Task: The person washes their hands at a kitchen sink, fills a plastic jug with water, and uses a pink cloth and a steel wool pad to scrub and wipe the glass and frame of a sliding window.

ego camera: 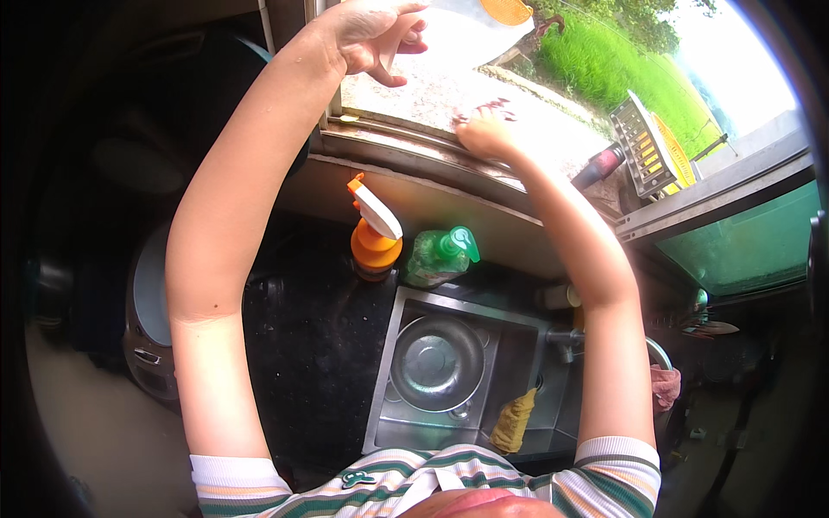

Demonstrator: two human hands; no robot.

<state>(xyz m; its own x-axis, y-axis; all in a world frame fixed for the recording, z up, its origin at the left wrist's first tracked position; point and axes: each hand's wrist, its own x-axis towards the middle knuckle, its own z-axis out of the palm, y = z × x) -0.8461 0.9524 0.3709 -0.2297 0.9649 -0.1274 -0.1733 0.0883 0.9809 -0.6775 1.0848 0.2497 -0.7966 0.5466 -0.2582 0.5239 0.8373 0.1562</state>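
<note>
My left hand [374,43] is at the top of the view, in the open window, with its fingers apart and nothing visible between them. Just right of it is a white container [463,35], cut off by the frame, with an orange mesh piece [506,10] at its top. I cannot tell whether the hand touches it. My right hand [486,136] reaches over the window sill to the sunlit ledge [421,103]. Dark reddish bits [495,107] are at its fingertips; glare hides whether any are gripped.
An orange spray bottle [377,243] and a green pump bottle [440,256] stand behind the steel sink [388,414]. In it are a metal bowl [437,362] and a yellow cloth [513,424]. A slatted rack [642,146] and a dark bottle [599,165] are outside, right.
</note>
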